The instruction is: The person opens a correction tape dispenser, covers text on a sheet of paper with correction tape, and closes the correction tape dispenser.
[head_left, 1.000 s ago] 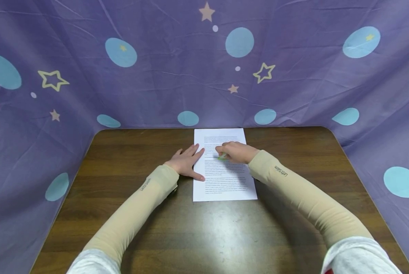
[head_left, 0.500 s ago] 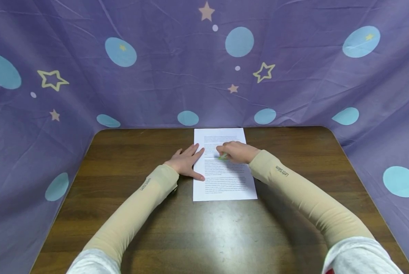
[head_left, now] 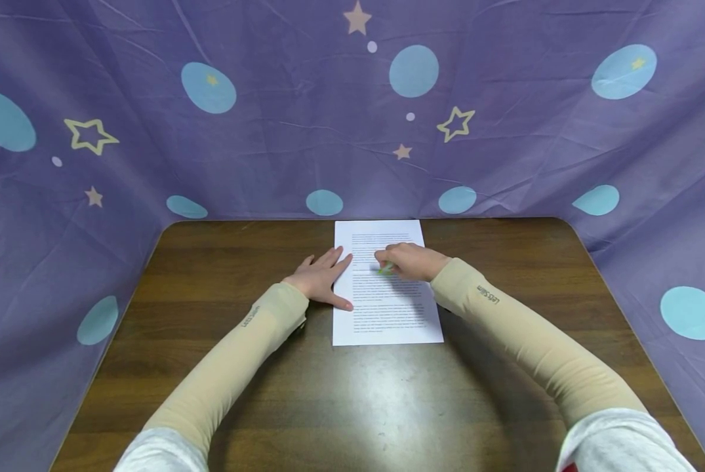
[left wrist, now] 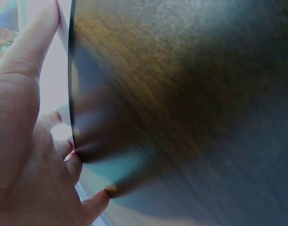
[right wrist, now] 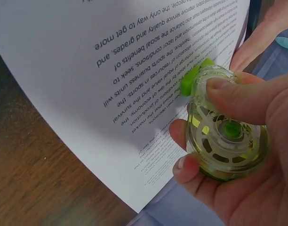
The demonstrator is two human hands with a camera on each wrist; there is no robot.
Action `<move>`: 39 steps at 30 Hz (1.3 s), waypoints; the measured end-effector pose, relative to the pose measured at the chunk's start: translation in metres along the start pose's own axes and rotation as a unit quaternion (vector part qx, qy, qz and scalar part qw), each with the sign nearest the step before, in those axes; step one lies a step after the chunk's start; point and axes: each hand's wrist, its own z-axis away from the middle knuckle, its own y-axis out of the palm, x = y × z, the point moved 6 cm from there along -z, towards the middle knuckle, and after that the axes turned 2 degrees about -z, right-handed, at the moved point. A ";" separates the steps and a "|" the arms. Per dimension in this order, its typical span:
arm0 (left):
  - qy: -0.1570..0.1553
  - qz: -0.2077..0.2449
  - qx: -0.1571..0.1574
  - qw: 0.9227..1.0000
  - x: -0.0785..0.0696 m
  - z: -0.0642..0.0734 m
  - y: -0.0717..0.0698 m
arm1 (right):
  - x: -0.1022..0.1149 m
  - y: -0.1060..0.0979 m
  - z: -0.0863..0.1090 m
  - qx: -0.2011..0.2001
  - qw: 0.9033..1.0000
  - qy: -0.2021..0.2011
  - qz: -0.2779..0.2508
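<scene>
A printed sheet of paper [head_left: 387, 328] lies on the wooden table near its far edge. My left hand [head_left: 322, 278] rests with spread fingers on the sheet's left side; in the left wrist view the palm and fingers [left wrist: 21, 136] show at the paper's edge. My right hand [head_left: 411, 261] is over the middle of the text and grips a correction tape dispenser [right wrist: 228, 127]. Its case is clear with green parts and a white reel inside. The thumb presses on one side and fingers curl round the other. The dispenser's green tip [right wrist: 193, 80] is down at the printed lines.
The brown wooden table [head_left: 269, 406] extends around the sheet on all sides but the back, where a purple curtain [head_left: 305, 98] with stars and blue dots hangs at the table's far edge. Beige sleeves [head_left: 529, 334] cover both forearms.
My right hand, with the correction tape dispenser, has shifted slightly to the right along the text. The left hand and the sheet stay in place.
</scene>
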 end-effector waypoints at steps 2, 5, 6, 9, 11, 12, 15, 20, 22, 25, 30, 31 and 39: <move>0.001 0.001 0.000 1.000 0.000 0.000 0.000 | -0.001 0.000 0.000 -0.001 1.000 -0.001 0.001; 0.000 -0.002 0.000 1.000 0.000 0.001 -0.001 | -0.001 0.000 0.001 -0.004 1.000 -0.004 0.000; 0.000 -0.003 0.000 1.000 0.000 0.001 -0.001 | -0.001 0.000 0.001 -0.005 1.000 -0.004 0.000; 0.000 -0.007 0.000 1.000 0.000 0.000 -0.001 | -0.001 -0.001 0.002 -0.007 1.000 -0.005 -0.003; 0.001 -0.009 0.001 1.000 0.000 0.000 -0.001 | -0.002 -0.001 0.003 -0.007 1.000 -0.002 -0.004; 0.001 -0.009 0.001 1.000 0.000 -0.001 -0.001 | -0.002 -0.001 0.003 -0.007 1.000 0.000 -0.005; 0.001 -0.009 0.001 1.000 0.000 -0.001 -0.002 | -0.002 -0.002 0.004 -0.007 1.000 0.004 -0.005; 0.002 -0.009 0.001 1.000 0.000 -0.001 -0.002 | -0.002 -0.004 0.006 -0.008 1.000 0.006 -0.002; 0.003 -0.008 0.001 1.000 0.000 0.000 -0.002 | -0.002 -0.003 0.007 -0.008 1.000 0.006 -0.002; 0.006 -0.008 -0.001 1.000 0.000 -0.001 -0.001 | -0.003 -0.003 0.008 -0.010 1.000 0.002 -0.004; 0.006 -0.010 -0.003 1.000 0.001 -0.002 0.001 | -0.004 -0.003 0.009 -0.016 1.000 -0.006 -0.005; 0.006 -0.011 -0.003 1.000 0.001 -0.002 0.001 | -0.004 -0.003 0.010 -0.017 1.000 -0.007 -0.004; 0.002 -0.016 -0.003 1.000 0.002 -0.002 0.001 | -0.007 -0.002 0.012 -0.017 1.000 -0.004 -0.006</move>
